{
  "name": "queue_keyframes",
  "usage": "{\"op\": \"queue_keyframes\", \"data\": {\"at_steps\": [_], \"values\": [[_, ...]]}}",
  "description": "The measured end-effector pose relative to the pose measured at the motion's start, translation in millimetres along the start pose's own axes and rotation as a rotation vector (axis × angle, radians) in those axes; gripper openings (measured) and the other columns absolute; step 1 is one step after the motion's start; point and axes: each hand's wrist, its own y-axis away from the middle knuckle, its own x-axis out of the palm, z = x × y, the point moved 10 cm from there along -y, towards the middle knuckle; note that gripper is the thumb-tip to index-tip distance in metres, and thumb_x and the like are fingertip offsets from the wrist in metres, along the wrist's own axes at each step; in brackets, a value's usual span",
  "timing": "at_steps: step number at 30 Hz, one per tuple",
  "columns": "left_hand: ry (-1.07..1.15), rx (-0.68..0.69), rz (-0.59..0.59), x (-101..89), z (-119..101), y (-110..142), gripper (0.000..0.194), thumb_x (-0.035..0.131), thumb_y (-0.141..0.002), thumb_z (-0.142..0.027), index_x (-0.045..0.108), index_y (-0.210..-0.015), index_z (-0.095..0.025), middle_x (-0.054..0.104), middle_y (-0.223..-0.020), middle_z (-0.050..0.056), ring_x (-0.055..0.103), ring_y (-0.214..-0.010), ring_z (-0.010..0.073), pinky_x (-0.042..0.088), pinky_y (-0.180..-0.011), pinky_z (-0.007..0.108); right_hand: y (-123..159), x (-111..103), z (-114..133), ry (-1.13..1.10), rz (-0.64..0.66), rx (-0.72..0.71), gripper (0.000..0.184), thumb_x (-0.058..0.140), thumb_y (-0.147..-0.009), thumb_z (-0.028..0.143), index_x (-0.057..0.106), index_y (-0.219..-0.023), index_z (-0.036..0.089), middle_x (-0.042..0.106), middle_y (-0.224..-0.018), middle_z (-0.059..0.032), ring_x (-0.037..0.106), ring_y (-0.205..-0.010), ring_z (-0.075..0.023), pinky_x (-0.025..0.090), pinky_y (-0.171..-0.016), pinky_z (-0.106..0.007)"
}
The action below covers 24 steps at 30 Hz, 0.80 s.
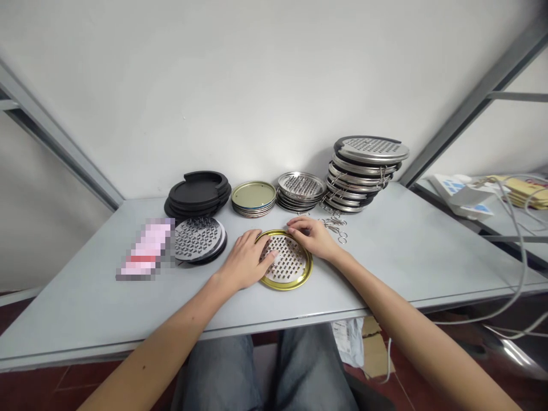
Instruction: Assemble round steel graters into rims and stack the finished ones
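In front of me on the table lies a round gold-rimmed lid [301, 281] with a pale grater disc [286, 264], full of slots, set inside it. My left hand [246, 260] is curled at the lid's left edge, its thumb reaching over the grater disc. At the upper right edge, my right hand [314, 235] grips the rim between bent fingers and thumb. The undersides of the fingers are hidden. Left of my left hand sits a stack of dark slotted grater discs [199, 240].
Along the wall stand black plastic rings [197, 191], gold-green lids [253, 197], silver grater discs [301, 187] and a tall leaning stack of graters with black holders [370, 171]. Small metal rings and clips [336, 224] lie loose. A blurred pink item [148, 251] is at left.
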Motion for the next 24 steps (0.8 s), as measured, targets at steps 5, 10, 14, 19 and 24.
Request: {"op": "queue_keyframes", "data": {"at_steps": [5,10,14,19,24], "values": [[0.050,-0.020,0.011,-2.1,1,-1,0.044,0.046,-0.092,-0.039,0.045,-0.129,-0.017,0.053,-0.127,0.013,0.046,-0.122,0.0277,0.038,-0.105,0.046,1,-5,1,0.019,-0.025,0.004,0.020,0.056,-0.085,0.030,0.071,-0.089,0.017,0.070,-0.100,-0.0084,0.064,-0.091,-0.0206,0.049,-0.077,-0.032],[0.076,-0.024,0.003,-4.2,2,-2,0.045,0.047,-0.092,-0.036,0.041,-0.133,-0.017,0.053,-0.130,0.014,0.046,-0.124,0.0274,0.037,-0.105,0.046,4,-4,-2,0.059,-0.014,0.050,0.029,0.053,-0.085,0.025,0.064,-0.111,0.019,0.072,-0.088,-0.0044,0.063,-0.069,-0.0158,0.050,-0.071,-0.031],[0.087,-0.021,-0.003,-3.3,2,-2,0.044,0.048,-0.092,-0.036,0.042,-0.132,-0.017,0.054,-0.128,0.015,0.047,-0.121,0.0279,0.038,-0.103,0.047,5,4,-8,-0.026,0.066,0.101,0.033,0.055,-0.081,0.022,0.061,-0.113,0.019,0.070,-0.083,-0.0033,0.059,-0.060,-0.0134,0.051,-0.069,-0.031],[0.120,-0.007,-0.094,-10.6,3,-2,0.056,0.051,-0.091,-0.036,0.031,-0.140,-0.018,0.049,-0.134,0.014,0.045,-0.125,0.0277,0.039,-0.104,0.046,4,2,-5,-0.415,0.070,0.089,0.046,0.062,-0.077,0.023,0.051,-0.122,0.021,0.062,-0.106,-0.0068,0.062,-0.084,-0.0156,0.052,-0.073,-0.029],[0.113,0.049,-0.204,-26.4,-6,0,0.063,0.051,-0.090,-0.034,0.023,-0.144,-0.019,0.043,-0.140,0.014,0.041,-0.130,0.0264,0.035,-0.109,0.044,5,-6,5,-0.679,0.038,0.070,0.049,0.068,-0.077,0.031,0.051,-0.122,0.026,0.058,-0.111,-0.0054,0.061,-0.084,-0.0144,0.052,-0.070,-0.027]]}}
